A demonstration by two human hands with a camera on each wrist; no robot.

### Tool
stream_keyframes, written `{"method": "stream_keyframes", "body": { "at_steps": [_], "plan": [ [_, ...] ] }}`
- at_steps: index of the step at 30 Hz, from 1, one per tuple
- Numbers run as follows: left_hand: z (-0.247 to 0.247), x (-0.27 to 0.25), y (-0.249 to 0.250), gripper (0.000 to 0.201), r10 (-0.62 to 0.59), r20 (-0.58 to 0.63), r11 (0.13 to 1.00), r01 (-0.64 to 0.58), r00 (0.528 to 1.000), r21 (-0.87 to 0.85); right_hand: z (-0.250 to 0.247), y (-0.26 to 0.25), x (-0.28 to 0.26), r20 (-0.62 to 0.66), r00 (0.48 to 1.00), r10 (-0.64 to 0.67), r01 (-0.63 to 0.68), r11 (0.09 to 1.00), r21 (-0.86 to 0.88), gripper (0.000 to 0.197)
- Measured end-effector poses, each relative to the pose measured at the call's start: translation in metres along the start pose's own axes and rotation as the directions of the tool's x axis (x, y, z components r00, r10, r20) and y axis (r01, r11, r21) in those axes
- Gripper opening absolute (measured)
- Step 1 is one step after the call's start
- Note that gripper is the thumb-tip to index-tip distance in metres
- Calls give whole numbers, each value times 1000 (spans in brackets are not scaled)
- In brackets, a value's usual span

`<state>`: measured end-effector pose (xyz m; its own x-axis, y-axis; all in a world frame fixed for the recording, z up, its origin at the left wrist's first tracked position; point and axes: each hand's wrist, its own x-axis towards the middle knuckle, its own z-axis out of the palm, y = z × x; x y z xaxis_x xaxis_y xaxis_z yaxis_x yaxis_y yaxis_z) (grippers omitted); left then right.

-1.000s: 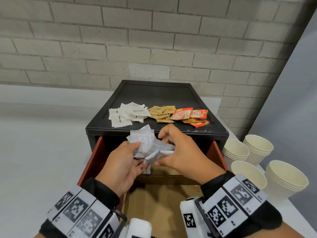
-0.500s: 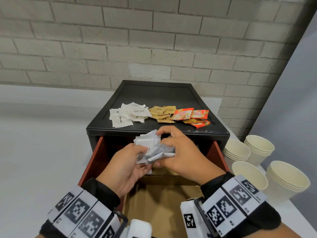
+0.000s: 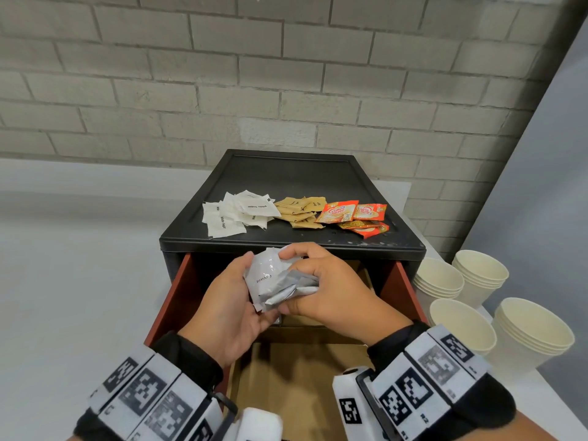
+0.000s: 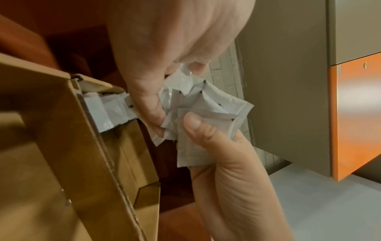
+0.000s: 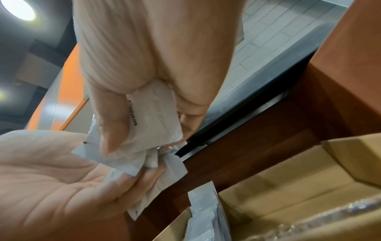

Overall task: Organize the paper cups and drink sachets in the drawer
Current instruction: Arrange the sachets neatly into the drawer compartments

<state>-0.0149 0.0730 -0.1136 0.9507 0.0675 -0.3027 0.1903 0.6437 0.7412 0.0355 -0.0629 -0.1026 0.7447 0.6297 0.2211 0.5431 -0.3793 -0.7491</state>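
Both hands hold a bunch of silvery white sachets (image 3: 273, 281) above the open red-brown drawer (image 3: 181, 294). My left hand (image 3: 235, 300) cups the bunch from below, thumb pressed on a sachet (image 4: 204, 130). My right hand (image 3: 321, 284) pinches the sachets (image 5: 148, 124) from the right and above. Inside the drawer stands a brown cardboard divider box (image 3: 305, 386); a few silvery sachets (image 4: 107, 110) stand in one of its compartments. On the black cabinet top (image 3: 286, 176) lie white sugar sachets (image 3: 235, 214), brown sachets (image 3: 300, 211) and orange creamer sachets (image 3: 356, 216). Cream paper cups (image 3: 461, 326) stand at the right.
Stacks of paper cups (image 3: 534, 332) crowd the white counter right of the cabinet, close to the drawer's right wall (image 3: 401, 291). A grey brick wall (image 3: 254, 74) rises behind. The white counter (image 3: 79, 281) stretches to the left.
The bunch of sachets has been gathered tighter and turned between the two hands, my right fingers closing over its top. The hands stay above the drawer.
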Motion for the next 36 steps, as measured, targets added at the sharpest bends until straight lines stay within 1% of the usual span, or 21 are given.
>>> {"method": "stream_keyframes", "body": {
  "at_steps": [3, 8, 10, 12, 14, 15, 17, 18, 20, 23, 25, 27, 29, 32, 34, 36],
  "plan": [
    [1, 1, -2, 39, -14, -20, 998, 16, 1000, 61, 0, -4, -2, 25, 1000, 15, -16, 1000, 6, 20],
    [1, 2, 0, 48, -38, -33, 999, 39, 999, 38, 0, -7, -2, 52, 998, -28, 25, 998, 50, 25],
    [1, 1, 1, 44, -53, -12, 998, 54, 999, 25, 0, -7, -3, 51, 998, -36, 33, 998, 48, 26],
    [2, -1, 2, 34, -77, 16, 996, 76, 997, 51, -2, -7, -3, 63, 997, -37, 34, 998, 52, 25],
    [3, -1, 4, 32, -106, 25, 991, 104, 994, 81, -3, -7, -4, 92, 995, -28, 23, 998, 59, 25],
    [1, 1, 5, 32, -128, 17, 990, 127, 992, 66, -4, -7, -4, 109, 994, -20, 13, 997, 70, 25],
    [-1, 3, 7, 35, -179, 4, 984, 179, 984, -16, -6, -7, -6, 143, 990, -3, -13, 993, 114, 28],
    [-3, 4, 8, 37, -188, -16, 981, 187, 982, -48, -8, -7, -7, 149, 989, 5, -27, 990, 140, 29],
    [-7, 8, 9, 39, -164, -78, 985, 160, 983, -59, -12, -8, -8, 136, 991, 16, -42, 981, 190, 30],
    [-12, 11, 9, 35, -115, -175, 993, 110, 978, -42, -17, -9, -8, 70, 998, -6, -11, 970, 244, 28],
    [-13, 10, 10, 32, -103, -192, 994, 94, 976, -53, -19, -9, -9, 36, 999, -27, 16, 964, 267, 26],
    [-13, 11, 10, 33, -82, -190, 995, 70, 978, -67, -18, -10, -9, 35, 999, -35, 26, 972, 234, 27],
    [-13, 11, 10, 32, -42, -186, 998, 33, 982, -53, -16, -11, -10, 91, 995, -32, 19, 989, 145, 23],
    [-12, 11, 10, 28, 43, -218, 998, -33, 975, 48, -13, -16, -12, 202, 979, -17, 18, 1000, -5, 17],
    [-11, 11, 10, 27, 103, -217, 991, -81, 971, 110, -12, -17, -14, 247, 969, 7, 8, 998, -59, 19],
    [-10, 11, 9, 26, 145, -214, 982, -114, 966, 149, -11, -17, -14, 272, 961, 41, -26, 998, -60, 26]
  ]
}}
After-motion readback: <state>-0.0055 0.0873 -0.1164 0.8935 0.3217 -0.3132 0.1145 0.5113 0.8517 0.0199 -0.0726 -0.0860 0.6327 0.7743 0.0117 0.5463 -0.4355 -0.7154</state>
